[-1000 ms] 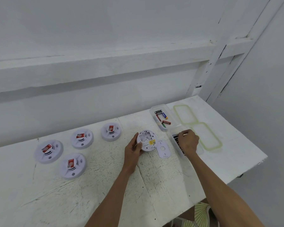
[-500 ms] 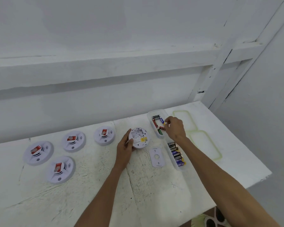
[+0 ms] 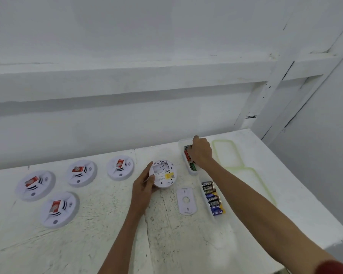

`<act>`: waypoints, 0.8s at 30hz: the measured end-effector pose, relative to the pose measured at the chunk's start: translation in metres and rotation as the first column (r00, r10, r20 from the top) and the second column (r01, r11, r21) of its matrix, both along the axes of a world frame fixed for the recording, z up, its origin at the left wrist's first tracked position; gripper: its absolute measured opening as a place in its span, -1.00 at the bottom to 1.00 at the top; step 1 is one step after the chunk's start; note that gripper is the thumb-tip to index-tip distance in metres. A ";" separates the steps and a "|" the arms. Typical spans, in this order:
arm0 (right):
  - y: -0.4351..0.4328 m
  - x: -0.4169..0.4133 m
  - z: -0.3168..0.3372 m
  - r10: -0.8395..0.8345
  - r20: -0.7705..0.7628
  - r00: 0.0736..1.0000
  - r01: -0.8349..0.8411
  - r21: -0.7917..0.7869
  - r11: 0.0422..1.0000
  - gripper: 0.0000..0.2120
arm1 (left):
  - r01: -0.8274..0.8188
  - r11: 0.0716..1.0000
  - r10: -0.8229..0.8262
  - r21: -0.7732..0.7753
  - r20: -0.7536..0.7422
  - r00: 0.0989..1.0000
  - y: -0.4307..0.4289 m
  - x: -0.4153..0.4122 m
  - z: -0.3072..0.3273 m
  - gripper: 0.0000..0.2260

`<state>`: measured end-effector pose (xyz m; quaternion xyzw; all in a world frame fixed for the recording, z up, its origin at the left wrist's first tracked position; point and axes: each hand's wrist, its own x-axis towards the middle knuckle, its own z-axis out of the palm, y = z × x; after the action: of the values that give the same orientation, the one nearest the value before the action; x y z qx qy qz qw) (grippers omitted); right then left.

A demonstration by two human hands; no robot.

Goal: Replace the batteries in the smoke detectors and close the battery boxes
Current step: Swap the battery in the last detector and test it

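Note:
A white smoke detector (image 3: 163, 174) lies back-up on the table, its battery bay open and looking empty. My left hand (image 3: 144, 186) grips its left edge. The detector's loose oval cover (image 3: 186, 200) lies just right of it. My right hand (image 3: 201, 153) reaches down into the far clear box (image 3: 181, 143), which holds red and green batteries (image 3: 187, 155). The hand's fingers are hidden, so I cannot tell if they hold one. A nearer clear box (image 3: 214, 218) holds a row of black and blue batteries (image 3: 213, 198).
Several more smoke detectors lie face-up at the left, among them one (image 3: 120, 168) nearest my left hand and one (image 3: 58, 209) in front. Two green-rimmed box lids (image 3: 225, 153) (image 3: 253, 184) lie right of the boxes. The table's right edge (image 3: 325, 210) is close.
My right hand has moved from the near battery box to the far one and reached in. My left hand has kept its hold on the detector.

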<state>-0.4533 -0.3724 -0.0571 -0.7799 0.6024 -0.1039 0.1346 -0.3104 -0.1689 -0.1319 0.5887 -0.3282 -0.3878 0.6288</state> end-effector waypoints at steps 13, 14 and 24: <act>0.004 0.011 -0.009 -0.058 0.140 0.988 0.056 0.017 0.998 -0.74 | 0.014 0.999 -0.018 0.033 0.121 0.993 0.003 -0.002 0.002 -0.61; 0.004 0.010 -0.008 -0.058 0.168 0.984 0.052 0.041 0.998 -0.73 | 0.016 0.999 -0.019 0.031 0.121 0.992 0.003 -0.002 0.002 -0.61; 0.033 -0.007 0.015 -0.011 0.427 0.904 0.027 -0.032 0.999 -0.49 | 0.010 1.000 -0.012 0.013 0.154 0.988 0.002 -0.002 -0.001 -0.61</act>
<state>-0.4605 -0.3393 -0.0423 -0.7347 0.5638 -0.2845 0.2477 -0.3121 -0.1674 -0.1332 0.6188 -0.3765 -0.3465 0.5961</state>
